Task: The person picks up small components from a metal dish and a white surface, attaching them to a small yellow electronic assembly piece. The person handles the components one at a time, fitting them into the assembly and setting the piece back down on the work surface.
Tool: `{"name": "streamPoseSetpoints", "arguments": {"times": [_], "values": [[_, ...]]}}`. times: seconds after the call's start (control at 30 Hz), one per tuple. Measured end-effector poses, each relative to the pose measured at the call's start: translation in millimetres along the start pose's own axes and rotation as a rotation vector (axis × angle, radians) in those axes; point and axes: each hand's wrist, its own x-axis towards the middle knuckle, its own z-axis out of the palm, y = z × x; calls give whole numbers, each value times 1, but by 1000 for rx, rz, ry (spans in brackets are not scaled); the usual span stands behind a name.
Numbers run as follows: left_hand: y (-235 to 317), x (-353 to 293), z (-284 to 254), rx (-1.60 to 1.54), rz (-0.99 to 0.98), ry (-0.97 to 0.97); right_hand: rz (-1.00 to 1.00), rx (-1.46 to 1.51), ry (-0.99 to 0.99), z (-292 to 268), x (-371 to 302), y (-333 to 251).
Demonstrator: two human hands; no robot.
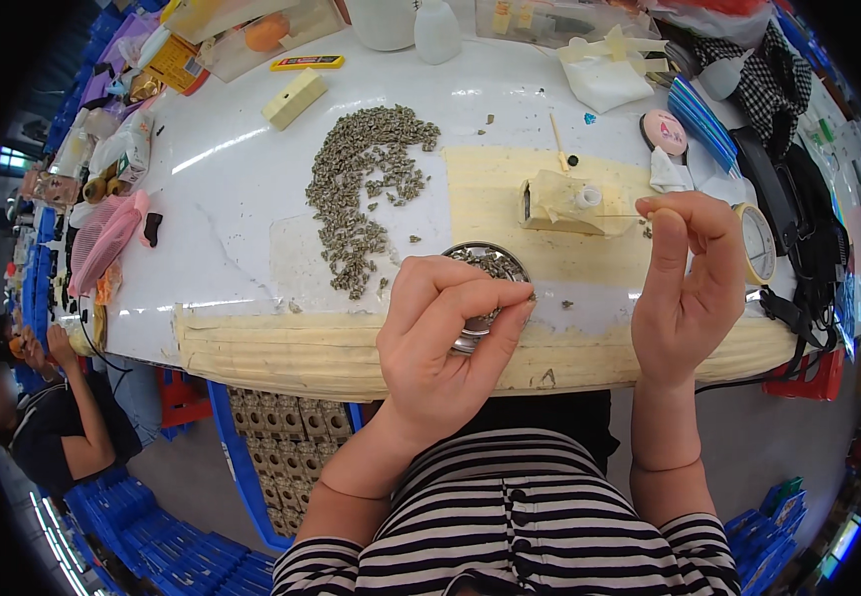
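My left hand (445,338) is raised over the table's near edge, fingertips pinched together on a tiny part, right above a small round metal dish (490,266) holding several little grey pieces. My right hand (689,283) is raised at the right, thumb and forefinger pinched on a thin wire or needle that runs left toward a small cream-coloured block fixture (559,204). A large pile of small grey parts (361,194) lies spread on the white table (241,189) to the left of the dish.
Cream tape (281,353) pads the table's near edge. A yellow block (294,97), white bottles (437,30), a tape roll (756,243), a pink disc (665,131) and clutter sit at the back and sides. Another person (53,407) sits at lower left. Blue crates stand under the table.
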Motion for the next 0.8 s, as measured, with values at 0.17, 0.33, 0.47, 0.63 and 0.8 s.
{"name": "streamPoseSetpoints", "arguments": {"times": [0.17,0.33,0.47,0.63,0.8], "values": [[0,-3,-2,-58,-30,-26,-156,-302,2,4,8,2],[-4,-2,0,-67,-11,42,-168,-437,-101,8,9,3],[-2,-2,0,-81,-9,53,-104,-285,-39,6,4,-5],[-1,-1,-2,-71,23,37,207,172,-395,2,-14,-35],[-1,-1,-1,4,65,30,316,330,-398,8,-20,-30]]}}
